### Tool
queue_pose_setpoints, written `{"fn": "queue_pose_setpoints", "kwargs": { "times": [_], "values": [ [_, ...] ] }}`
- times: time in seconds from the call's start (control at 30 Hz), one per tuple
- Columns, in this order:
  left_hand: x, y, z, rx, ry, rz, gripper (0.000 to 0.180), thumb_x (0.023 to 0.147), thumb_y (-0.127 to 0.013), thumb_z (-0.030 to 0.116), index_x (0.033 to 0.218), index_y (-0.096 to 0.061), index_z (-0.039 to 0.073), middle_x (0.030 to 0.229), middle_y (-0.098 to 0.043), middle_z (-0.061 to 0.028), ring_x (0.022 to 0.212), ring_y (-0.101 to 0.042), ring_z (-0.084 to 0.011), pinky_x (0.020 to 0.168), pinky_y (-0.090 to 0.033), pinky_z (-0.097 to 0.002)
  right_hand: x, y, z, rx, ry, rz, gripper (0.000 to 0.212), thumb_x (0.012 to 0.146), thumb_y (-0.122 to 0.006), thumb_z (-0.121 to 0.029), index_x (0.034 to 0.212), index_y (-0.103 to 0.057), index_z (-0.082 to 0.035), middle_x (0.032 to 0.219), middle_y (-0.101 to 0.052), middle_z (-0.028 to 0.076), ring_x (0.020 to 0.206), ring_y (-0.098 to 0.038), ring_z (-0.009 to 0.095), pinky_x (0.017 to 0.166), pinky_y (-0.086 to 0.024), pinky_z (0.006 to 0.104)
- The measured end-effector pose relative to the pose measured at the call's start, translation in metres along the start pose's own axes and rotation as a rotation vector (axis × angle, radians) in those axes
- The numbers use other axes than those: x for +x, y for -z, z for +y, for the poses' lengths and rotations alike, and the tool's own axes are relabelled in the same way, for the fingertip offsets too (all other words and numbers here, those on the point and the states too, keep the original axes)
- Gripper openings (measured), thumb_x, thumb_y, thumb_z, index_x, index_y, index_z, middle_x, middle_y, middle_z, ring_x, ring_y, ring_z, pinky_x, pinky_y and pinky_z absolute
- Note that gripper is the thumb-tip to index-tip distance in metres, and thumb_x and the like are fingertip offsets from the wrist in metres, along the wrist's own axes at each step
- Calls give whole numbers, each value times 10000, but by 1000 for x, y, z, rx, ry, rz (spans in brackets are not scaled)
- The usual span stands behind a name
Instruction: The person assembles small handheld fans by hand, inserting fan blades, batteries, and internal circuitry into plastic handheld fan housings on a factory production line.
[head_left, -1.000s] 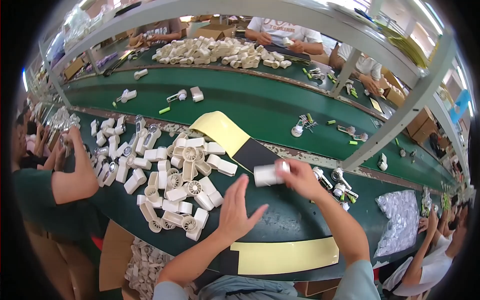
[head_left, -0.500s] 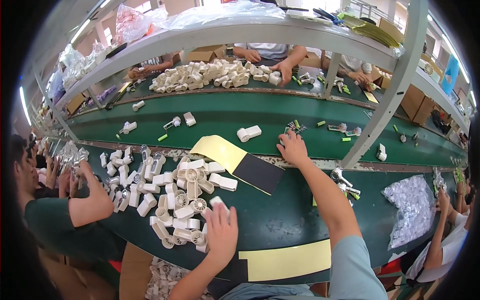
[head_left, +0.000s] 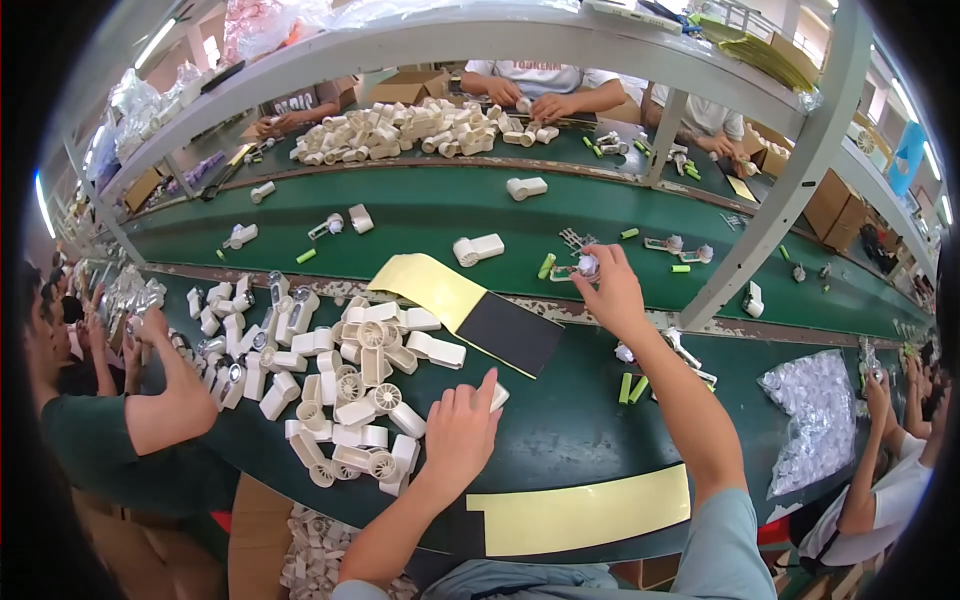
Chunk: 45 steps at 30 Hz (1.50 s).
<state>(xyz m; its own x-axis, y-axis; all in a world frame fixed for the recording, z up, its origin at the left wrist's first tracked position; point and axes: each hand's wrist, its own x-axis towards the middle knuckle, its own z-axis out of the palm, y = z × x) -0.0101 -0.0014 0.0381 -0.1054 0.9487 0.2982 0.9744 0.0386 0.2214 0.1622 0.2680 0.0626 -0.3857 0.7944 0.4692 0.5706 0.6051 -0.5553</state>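
My left hand [head_left: 460, 430] is over the near table, closed around a cream plastic housing [head_left: 499, 397], of which only one end shows past the fingers. To its left spreads a heap of cream fan housings [head_left: 345, 435], some with round slotted grilles. My right hand [head_left: 614, 292] reaches to the green belt [head_left: 400, 200], fingers pinching a small motor assembly with a white fan wheel [head_left: 588, 266]. A green cylindrical cell [head_left: 546, 266] and a cluster of small grey parts [head_left: 575, 238] lie beside it.
A yellow-and-black mat [head_left: 510, 335] lies across the belt's edge; another yellow sheet [head_left: 590, 512] is near me. A bag of clear parts [head_left: 812, 420] lies right. A metal post [head_left: 780, 180] and overhead shelf [head_left: 450, 50] frame the belt. Co-workers sit opposite and on both sides.
My left hand has moved right, away from the heap, with the housing. My right hand has gone from reaching over the belt to pinching the motor assembly.
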Motion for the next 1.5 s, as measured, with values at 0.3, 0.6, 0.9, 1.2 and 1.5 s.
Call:
{"fn": "queue_pose_setpoints", "kwargs": {
  "times": [0.3, 0.6, 0.9, 1.2, 1.5],
  "values": [
    [10, -8, -2, -610, -403, 141, 327, 776, -691, -84, 1058, -571, 33, 1362, -542, -150, 1331, -543, -351, 1087, -501, -456, -132, 81, -61, 587, 49, 70, 472, 876, -713, 75, 1322, -571, 16, 1306, -508, 133, 1159, -572, 210, 978, -502, 326],
    [-9, -24, -11, -912, -170, -226, 486, 754, -890, 189, 1073, -551, 50, 1425, -526, -197, 1281, -532, -374, 1022, -492, -442, -200, 50, -66, 799, -176, -22, 475, 873, -716, 59, 1309, -542, -10, 1320, -547, 174, 1132, -576, 199, 954, -477, 308],
    [-17, -44, 14, -670, -110, -91, 790, 799, -856, 259, 1435, -476, -15, 1076, -627, -83, 1040, -556, -280, 930, -482, -398, -228, 54, -83, 897, -310, 24, 444, 910, -695, 37, 1315, -516, 6, 1284, -527, 155, 1036, -645, 191, 793, -634, 311],
    [-20, -43, 13, -841, 9, -151, 499, 888, -750, 105, 1320, -512, 21, 1113, -630, -150, 1033, -624, -352, 888, -531, -439, -225, 53, -83, 823, -515, 11, 405, 939, -702, -4, 1316, -555, 16, 1098, -613, 78, 898, -661, 142, 740, -619, 286],
    [-18, -44, 8, -1676, -16, -392, 764, 1041, -630, 183, 1651, -188, 58, 1236, -556, -25, 916, -534, -119, 754, -479, -243, -217, 56, -81, 756, -444, 21, 368, 938, -732, -132, 1251, -627, 29, 1013, -675, 56, 927, -643, 121, 834, -525, 265]
  ]
}}
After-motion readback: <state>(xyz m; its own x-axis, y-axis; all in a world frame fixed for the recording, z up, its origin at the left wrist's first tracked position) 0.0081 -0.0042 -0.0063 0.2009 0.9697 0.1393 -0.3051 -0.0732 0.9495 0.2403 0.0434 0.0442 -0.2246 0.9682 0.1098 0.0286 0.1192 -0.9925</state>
